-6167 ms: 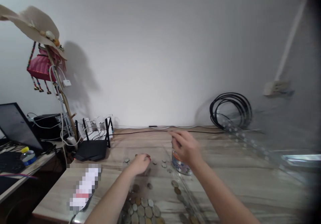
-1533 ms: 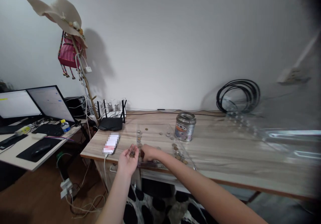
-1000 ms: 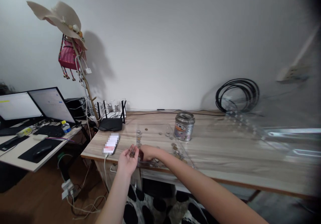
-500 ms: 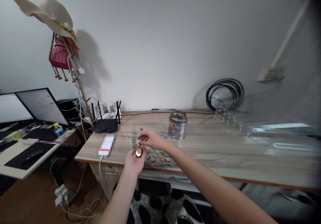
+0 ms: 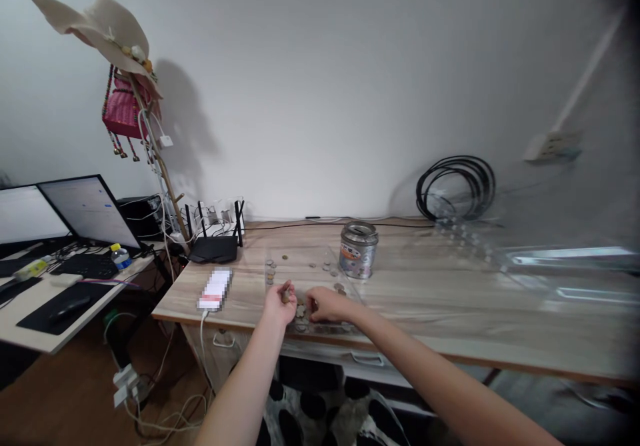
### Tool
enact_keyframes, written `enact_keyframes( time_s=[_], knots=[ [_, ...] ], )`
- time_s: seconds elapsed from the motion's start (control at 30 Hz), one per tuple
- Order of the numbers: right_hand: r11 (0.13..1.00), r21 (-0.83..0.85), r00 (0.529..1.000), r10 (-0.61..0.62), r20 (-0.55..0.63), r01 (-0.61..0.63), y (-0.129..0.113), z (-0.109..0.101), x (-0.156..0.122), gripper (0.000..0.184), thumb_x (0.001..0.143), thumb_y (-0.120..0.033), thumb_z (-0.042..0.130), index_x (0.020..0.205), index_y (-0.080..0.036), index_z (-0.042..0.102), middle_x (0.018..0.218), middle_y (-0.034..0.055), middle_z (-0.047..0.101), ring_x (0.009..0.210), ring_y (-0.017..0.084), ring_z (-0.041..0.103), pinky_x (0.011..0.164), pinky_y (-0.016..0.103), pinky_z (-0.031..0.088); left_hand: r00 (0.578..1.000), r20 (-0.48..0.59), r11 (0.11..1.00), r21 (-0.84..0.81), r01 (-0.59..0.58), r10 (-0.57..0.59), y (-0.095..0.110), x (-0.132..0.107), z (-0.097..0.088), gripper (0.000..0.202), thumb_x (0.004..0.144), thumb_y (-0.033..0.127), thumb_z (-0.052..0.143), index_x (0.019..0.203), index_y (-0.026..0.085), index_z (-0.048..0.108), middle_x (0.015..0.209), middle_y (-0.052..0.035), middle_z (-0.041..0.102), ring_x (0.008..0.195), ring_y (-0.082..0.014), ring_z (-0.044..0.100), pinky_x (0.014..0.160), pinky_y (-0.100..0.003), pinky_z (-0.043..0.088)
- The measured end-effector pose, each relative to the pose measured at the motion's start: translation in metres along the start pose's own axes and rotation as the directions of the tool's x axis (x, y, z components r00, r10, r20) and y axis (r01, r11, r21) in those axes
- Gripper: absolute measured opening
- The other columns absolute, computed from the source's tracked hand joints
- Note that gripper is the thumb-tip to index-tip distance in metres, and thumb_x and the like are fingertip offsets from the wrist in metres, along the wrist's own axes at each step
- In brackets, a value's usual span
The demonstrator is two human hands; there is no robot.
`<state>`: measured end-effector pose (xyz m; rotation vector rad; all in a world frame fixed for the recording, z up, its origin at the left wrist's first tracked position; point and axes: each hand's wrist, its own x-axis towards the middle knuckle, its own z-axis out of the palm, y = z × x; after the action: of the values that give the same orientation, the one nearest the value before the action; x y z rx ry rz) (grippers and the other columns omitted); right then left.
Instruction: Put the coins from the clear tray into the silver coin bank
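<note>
My left hand [image 5: 280, 304] is turned palm up, its fingers curled round a coin [image 5: 285, 297] that shows between thumb and fingers. Just to its right, my right hand [image 5: 330, 304] reaches down with bent fingers among loose coins [image 5: 301, 311]. Its fingertips are partly hidden, so whatever they pinch cannot be made out. The coins lie in a shallow clear tray [image 5: 353, 291] on the wooden desk, some silvery, some yellowish. Behind my right hand stands a round metal coin tin [image 5: 358, 251] with a slot in its lid.
A phone [image 5: 215, 289] with a white cable lies at the left of the desk [image 5: 425, 299]. Behind it is a black router [image 5: 214, 249]. Coiled black cable [image 5: 455, 188] leans on the wall, near clear plastic pieces [image 5: 555, 259] at the right.
My left hand has curled its fingers over the coin that lay showing in it. My right hand has moved down and right, away from the left hand, to the coins in the tray.
</note>
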<state>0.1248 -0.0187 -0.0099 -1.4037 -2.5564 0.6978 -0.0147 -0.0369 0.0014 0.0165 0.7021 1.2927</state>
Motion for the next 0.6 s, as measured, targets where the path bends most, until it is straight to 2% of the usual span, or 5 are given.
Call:
enact_keyframes(
  time_s=[0.1,0.27,0.33,0.5,0.6],
  knots=[
    [0.999,0.026,0.999,-0.026,0.048,0.025,-0.003,-0.001,0.001,0.019,0.053,-0.018,0.057,0.072,-0.014,0.060,0.065,0.0010,0.060,0.057,0.010,0.050,0.049,0.019,0.034,0.999,-0.020,0.999,-0.011,-0.040,0.039,-0.004,0.006,-0.005,0.015,0.073,0.009,0.036,0.069,0.008,0.051,0.059,-0.0035,0.046,0.043,-0.0040,0.042,0.031,-0.010,0.025],
    [0.994,0.065,0.984,-0.101,0.146,0.092,-0.011,-0.003,0.000,0.034,0.050,-0.017,0.060,0.083,-0.015,0.060,0.063,-0.0028,0.057,0.054,0.008,0.047,0.046,0.017,0.032,0.989,-0.063,0.989,-0.056,-0.134,0.131,-0.005,0.011,-0.008,0.010,0.069,0.004,0.040,0.067,0.011,0.048,0.063,-0.0020,0.047,0.048,-0.0038,0.047,0.042,-0.012,0.040],
    [0.992,0.062,0.974,-0.120,0.193,0.110,-0.015,-0.004,0.000,0.032,0.048,-0.017,0.061,0.080,-0.015,0.062,0.060,-0.0039,0.056,0.052,0.007,0.044,0.045,0.017,0.030,0.987,-0.076,0.987,-0.068,-0.148,0.143,-0.006,0.013,-0.008,0.010,0.068,0.003,0.042,0.065,0.011,0.046,0.064,-0.0016,0.047,0.049,-0.0038,0.048,0.044,-0.013,0.042],
    [0.992,0.073,0.947,-0.120,0.298,0.103,-0.017,-0.010,0.002,0.015,0.047,-0.014,0.059,0.061,-0.014,0.063,0.047,-0.0056,0.051,0.043,0.005,0.041,0.042,0.016,0.030,0.985,-0.074,0.984,-0.077,-0.160,0.155,-0.006,0.015,-0.008,0.010,0.067,0.003,0.043,0.065,0.012,0.046,0.063,-0.0007,0.046,0.049,-0.0035,0.048,0.047,-0.013,0.044],
    [0.992,0.096,0.966,-0.101,0.239,0.079,-0.016,-0.024,0.006,0.011,0.048,-0.015,0.059,0.059,-0.014,0.062,0.046,-0.0042,0.053,0.041,0.006,0.042,0.040,0.016,0.031,0.989,-0.063,0.989,-0.068,-0.134,0.130,-0.006,0.016,-0.009,0.009,0.070,0.007,0.041,0.066,0.012,0.047,0.061,-0.0018,0.046,0.051,-0.0055,0.050,0.052,-0.018,0.048]
  ],
)
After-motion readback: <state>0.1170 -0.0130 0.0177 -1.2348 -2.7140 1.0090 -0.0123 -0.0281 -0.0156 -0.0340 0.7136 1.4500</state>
